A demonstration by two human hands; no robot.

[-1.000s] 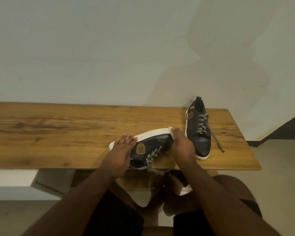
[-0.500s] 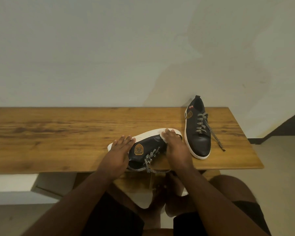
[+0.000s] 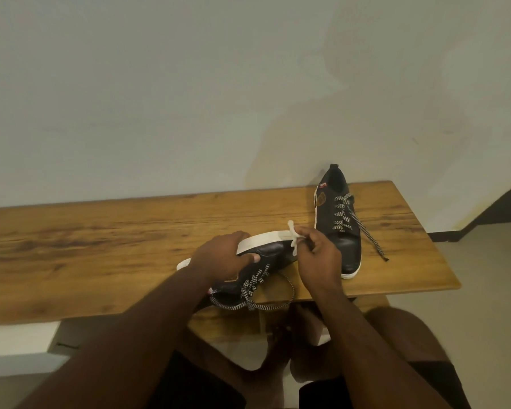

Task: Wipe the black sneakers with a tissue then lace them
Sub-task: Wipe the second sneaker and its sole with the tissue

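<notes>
A: Where are the sneakers right now?

B: Both sit on a wooden table (image 3: 101,249) against a pale wall. The near sneaker (image 3: 266,255) lies tipped on its side at the front edge, white sole facing away, its striped lace (image 3: 257,302) trailing loose. The far sneaker (image 3: 341,228) stands upright just beside it, to the right.

A: And the hands?

B: The left hand (image 3: 222,258) curls over the tipped sneaker's sole, thumb against the upper, holding it steady. The right hand (image 3: 316,258) pinches a small white tissue (image 3: 294,236) in its fingers at the toe.

A: How should the wiping go?

B: Probably best to keep the left grip firm so the shoe cannot slide, and draw the tissue along the sole edge in long strokes, clear of the lace.
</notes>
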